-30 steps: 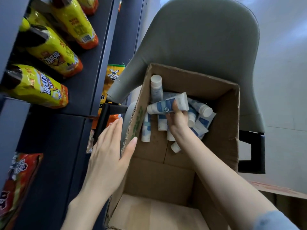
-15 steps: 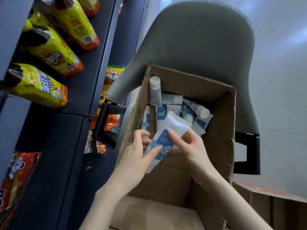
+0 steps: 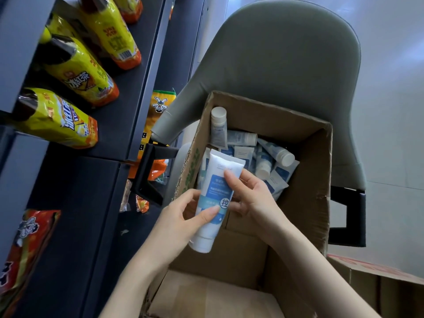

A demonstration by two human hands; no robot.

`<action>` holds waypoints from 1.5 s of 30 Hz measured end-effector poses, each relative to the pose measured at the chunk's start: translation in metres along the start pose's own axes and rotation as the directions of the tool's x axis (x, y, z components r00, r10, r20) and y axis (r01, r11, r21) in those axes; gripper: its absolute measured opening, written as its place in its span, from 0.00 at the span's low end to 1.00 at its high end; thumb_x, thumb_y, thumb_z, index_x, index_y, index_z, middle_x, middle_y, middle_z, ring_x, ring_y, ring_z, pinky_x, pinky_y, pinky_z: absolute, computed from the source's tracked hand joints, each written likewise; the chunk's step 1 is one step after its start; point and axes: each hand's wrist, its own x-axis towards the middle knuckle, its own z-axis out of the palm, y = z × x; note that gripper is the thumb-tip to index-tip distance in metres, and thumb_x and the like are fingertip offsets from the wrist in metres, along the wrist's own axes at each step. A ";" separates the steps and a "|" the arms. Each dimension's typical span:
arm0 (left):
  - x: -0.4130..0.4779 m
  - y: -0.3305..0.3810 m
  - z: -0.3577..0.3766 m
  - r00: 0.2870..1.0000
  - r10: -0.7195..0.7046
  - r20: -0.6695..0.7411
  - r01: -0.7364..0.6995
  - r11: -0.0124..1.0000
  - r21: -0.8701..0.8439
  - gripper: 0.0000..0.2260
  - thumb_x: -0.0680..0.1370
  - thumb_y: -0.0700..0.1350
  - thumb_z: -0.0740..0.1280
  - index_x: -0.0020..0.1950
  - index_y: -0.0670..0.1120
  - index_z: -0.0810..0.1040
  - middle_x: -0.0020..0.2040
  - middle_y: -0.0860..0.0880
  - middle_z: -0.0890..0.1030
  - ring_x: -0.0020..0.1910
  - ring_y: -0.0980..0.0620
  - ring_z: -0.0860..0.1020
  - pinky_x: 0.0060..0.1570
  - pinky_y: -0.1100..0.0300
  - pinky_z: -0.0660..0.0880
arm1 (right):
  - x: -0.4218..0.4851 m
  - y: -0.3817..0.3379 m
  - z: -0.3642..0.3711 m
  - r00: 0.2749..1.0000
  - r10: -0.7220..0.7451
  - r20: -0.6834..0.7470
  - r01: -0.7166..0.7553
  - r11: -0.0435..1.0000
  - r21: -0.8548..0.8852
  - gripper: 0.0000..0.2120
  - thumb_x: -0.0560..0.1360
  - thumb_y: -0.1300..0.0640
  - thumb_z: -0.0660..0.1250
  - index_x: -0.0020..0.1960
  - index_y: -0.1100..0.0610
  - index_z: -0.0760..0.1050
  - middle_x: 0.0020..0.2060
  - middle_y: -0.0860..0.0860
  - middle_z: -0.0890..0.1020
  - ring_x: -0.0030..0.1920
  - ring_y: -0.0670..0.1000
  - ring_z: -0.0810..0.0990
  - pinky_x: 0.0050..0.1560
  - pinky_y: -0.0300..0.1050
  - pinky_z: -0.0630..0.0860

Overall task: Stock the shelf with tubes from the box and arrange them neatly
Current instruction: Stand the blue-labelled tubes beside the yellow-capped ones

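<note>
One tube (image 3: 214, 180) lies pinched between left hand (image 3: 179, 222) and right hand (image 3: 253, 198).

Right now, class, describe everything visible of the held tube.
The tube is white, seemingly soft plastic, with a blue label panel and a paler blue band below it. Its flat crimped end points away; its white cap points toward the camera. It is tilted over the box. The left hand grips its lower half, and the right hand pinches the label.

Dark shelf (image 3: 142, 92) carries yellow bottles (image 3: 78, 72); grey chair (image 3: 286, 65) bears the box (image 3: 305, 180)
</note>
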 end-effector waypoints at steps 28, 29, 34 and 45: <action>-0.001 -0.006 -0.055 0.953 -0.049 -0.299 -0.001 0.986 -0.164 0.12 0.67 0.57 0.70 0.50 0.64 0.79 0.50 0.56 0.83 0.49 0.55 0.81 0.50 0.51 0.78 | 0.181 -0.008 -0.034 0.778 0.626 -0.053 -0.410 0.570 0.712 0.15 0.75 0.62 0.67 0.60 0.66 0.71 0.58 0.62 0.78 0.61 0.58 0.77 0.57 0.52 0.77; -0.002 -0.006 -0.054 0.952 -0.049 -0.301 -0.001 0.987 -0.163 0.12 0.67 0.57 0.70 0.50 0.64 0.79 0.50 0.56 0.83 0.49 0.55 0.81 0.50 0.51 0.78 | 0.176 -0.003 -0.034 0.800 0.598 -0.041 -0.433 0.624 0.651 0.10 0.76 0.63 0.65 0.56 0.65 0.73 0.55 0.62 0.80 0.60 0.58 0.77 0.54 0.53 0.77; -0.014 -0.006 -0.053 0.946 -0.058 -0.319 -0.004 0.982 -0.190 0.12 0.67 0.56 0.70 0.50 0.61 0.80 0.49 0.54 0.84 0.48 0.54 0.82 0.50 0.52 0.78 | 0.145 0.016 -0.037 0.862 0.506 -0.030 -0.483 0.837 0.259 0.02 0.77 0.66 0.63 0.49 0.63 0.74 0.43 0.59 0.82 0.39 0.55 0.85 0.35 0.48 0.82; -0.070 -0.017 -0.037 0.924 -0.054 -0.379 -0.094 0.927 -0.362 0.14 0.69 0.50 0.69 0.53 0.50 0.78 0.47 0.51 0.85 0.44 0.55 0.84 0.35 0.67 0.77 | 0.040 0.001 -0.018 0.953 0.206 0.224 -0.200 0.978 -0.050 0.26 0.71 0.58 0.68 0.68 0.54 0.67 0.57 0.56 0.81 0.50 0.54 0.83 0.43 0.47 0.82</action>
